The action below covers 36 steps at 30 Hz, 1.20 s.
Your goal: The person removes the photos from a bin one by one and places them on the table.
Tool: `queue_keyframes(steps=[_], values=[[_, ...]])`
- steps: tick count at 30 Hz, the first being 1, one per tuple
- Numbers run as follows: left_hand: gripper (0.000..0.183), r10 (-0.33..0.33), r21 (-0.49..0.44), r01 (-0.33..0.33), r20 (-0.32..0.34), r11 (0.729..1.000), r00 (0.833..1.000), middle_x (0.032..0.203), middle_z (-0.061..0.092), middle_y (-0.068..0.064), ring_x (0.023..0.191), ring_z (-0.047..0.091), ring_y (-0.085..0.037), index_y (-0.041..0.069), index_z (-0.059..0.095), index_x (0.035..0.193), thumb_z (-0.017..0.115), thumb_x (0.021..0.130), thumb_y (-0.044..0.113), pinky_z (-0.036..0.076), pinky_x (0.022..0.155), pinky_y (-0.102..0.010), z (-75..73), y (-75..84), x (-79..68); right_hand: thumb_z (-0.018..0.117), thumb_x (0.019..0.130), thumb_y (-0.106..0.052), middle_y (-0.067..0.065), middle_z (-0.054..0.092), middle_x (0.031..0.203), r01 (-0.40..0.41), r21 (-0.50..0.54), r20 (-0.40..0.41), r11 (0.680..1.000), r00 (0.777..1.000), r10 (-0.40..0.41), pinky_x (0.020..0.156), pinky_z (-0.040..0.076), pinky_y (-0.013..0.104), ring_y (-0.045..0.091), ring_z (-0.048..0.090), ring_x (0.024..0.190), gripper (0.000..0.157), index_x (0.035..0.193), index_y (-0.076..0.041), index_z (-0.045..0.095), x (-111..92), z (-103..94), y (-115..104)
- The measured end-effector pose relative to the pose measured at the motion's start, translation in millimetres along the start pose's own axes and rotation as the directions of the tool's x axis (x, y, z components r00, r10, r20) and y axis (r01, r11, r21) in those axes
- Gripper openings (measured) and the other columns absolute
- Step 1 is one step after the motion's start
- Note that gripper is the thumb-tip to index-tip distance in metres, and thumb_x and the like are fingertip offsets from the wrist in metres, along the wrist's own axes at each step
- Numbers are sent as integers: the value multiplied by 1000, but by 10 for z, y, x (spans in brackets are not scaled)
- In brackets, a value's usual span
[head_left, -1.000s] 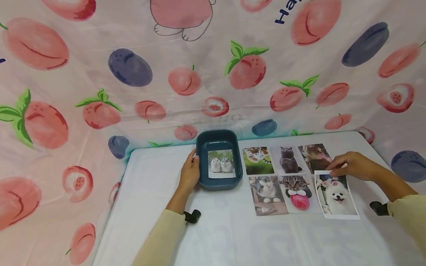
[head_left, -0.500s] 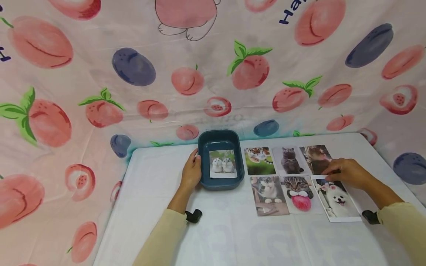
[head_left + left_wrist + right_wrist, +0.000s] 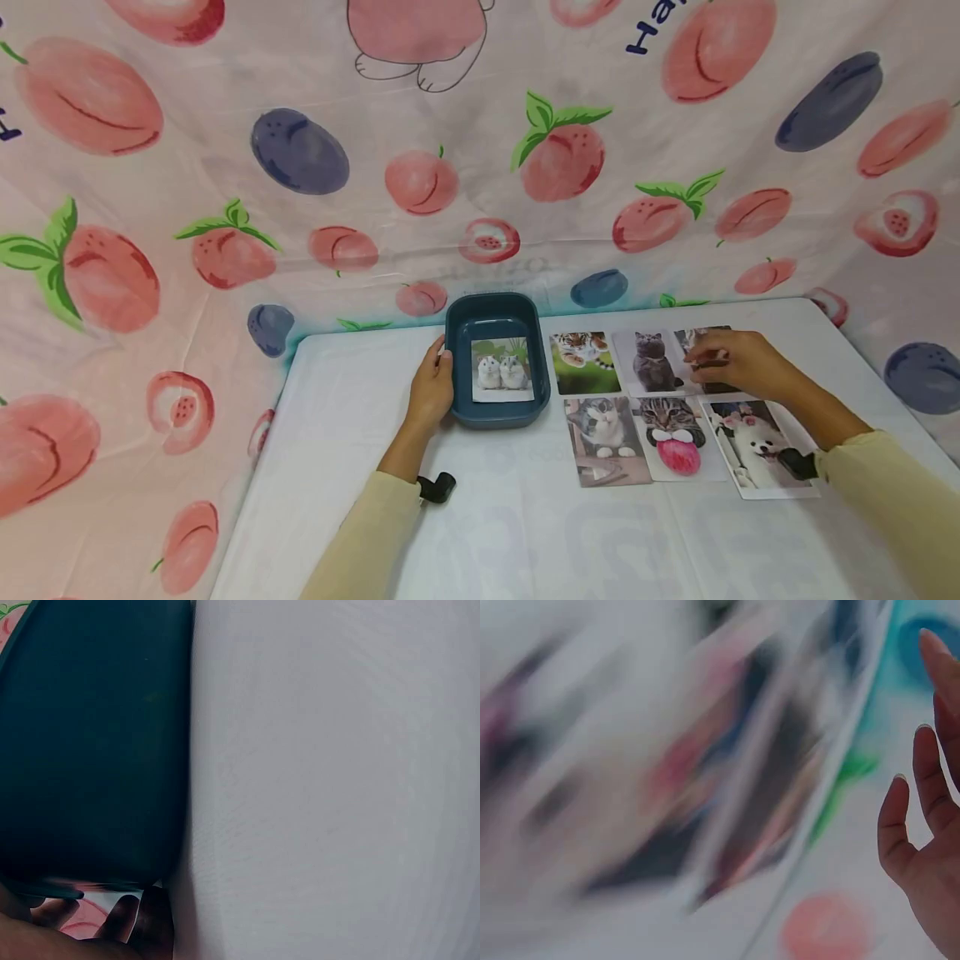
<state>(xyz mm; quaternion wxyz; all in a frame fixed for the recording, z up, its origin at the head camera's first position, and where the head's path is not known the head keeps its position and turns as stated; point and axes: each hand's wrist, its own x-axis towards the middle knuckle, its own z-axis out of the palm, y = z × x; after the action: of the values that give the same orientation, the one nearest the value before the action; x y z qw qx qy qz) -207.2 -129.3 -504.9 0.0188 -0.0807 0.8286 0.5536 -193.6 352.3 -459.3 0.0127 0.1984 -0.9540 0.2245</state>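
Note:
A dark blue plastic tray (image 3: 491, 415) holds a photo card of two hamsters (image 3: 501, 371). My left hand (image 3: 431, 387) grips the tray's left side, thumb at the rim; its fingers also show against the wall in the left wrist view. Over the upper-right animal photo card (image 3: 682, 338) hovers my right hand (image 3: 738, 362), fingers slightly bent and holding nothing, hiding much of that card. In the right wrist view its fingers (image 3: 928, 769) are spread apart. Below it lies a white dog photo card (image 3: 750, 450), partly covered by the wrist camera.
Left of these, in two rows, lie a tiger card (image 3: 587, 371), a grey cat card (image 3: 651, 362), a cat card (image 3: 603, 442) and a tabby cat card (image 3: 677, 442). A white cloth (image 3: 510, 525) covers the table; a peach-print curtain (image 3: 465, 108) hangs behind.
My right hand has set the dog card down flat, let it go, and moved up and left over the upper-right card. My left hand stays on the tray.

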Motion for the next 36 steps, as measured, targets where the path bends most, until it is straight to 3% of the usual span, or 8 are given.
queue_keyframes(steps=[3,6,8,13,18,26,32,36], values=[[50,2,0,-2,-1,1000,1000,150,53,-17,140,48,-34,24,36,160,39,111,38,36,117,-57,-2,3,-2,87,81,-18,1,75,100,47,93,16,995,999,-49,78,57,35,20,67,91,27,106,-15,78,345,48,-338],[50,-8,-6,8,-2,1000,1000,149,54,-16,139,49,-34,24,36,160,39,111,38,36,118,-56,-1,13,-6,83,87,-26,7,73,109,36,214,101,976,993,-59,84,58,40,25,67,102,31,114,-15,75,727,104,-714],[50,-16,-22,16,-2,1000,1000,147,56,-16,137,50,-34,24,37,160,39,111,37,36,118,-56,-3,19,-9,80,89,-28,11,72,113,29,277,158,960,985,-75,80,59,41,27,66,105,34,119,-13,74,993,154,-958],[49,-15,-27,15,0,1000,1000,143,57,-16,133,52,-34,24,37,159,39,112,36,36,117,-57,0,22,-1,78,91,-39,7,71,120,19,310,274,951,956,-108,87,57,43,24,67,110,44,125,-13,71,1595,338,-1449],[49,-9,-31,9,0,999,1000,141,59,-16,131,53,-33,24,38,159,39,112,36,38,115,-57,-9,23,-1,75,92,-46,5,71,119,-27,307,357,951,930,-88,95,55,44,23,67,109,52,129,-10,69,2042,557,-1765],[49,-7,-56,8,19,998,1000,140,59,-14,131,55,-33,26,37,159,38,112,38,39,114,-56,-23,18,-8,77,90,-43,8,70,125,-36,165,472,986,881,-47,101,52,42,25,64,115,50,128,-11,71,2352,852,-1981],[49,0,-60,2,20,998,1000,141,59,-15,129,56,-32,25,37,159,38,112,36,40,113,-55,-11,10,1,76,92,-41,10,64,139,-116,88,539,989,841,51,108,49,44,28,59,129,54,135,-11,66,2357,976,-2044],[48,-1,-57,2,18,998,1000,143,58,-15,128,57,-32,27,37,159,38,112,37,43,111,-55,-15,-11,10,76,93,-39,11,64,139,-113,39,558,993,827,73,106,50,43,28,63,123,55,137,-9,64,2347,1019,-2091]])
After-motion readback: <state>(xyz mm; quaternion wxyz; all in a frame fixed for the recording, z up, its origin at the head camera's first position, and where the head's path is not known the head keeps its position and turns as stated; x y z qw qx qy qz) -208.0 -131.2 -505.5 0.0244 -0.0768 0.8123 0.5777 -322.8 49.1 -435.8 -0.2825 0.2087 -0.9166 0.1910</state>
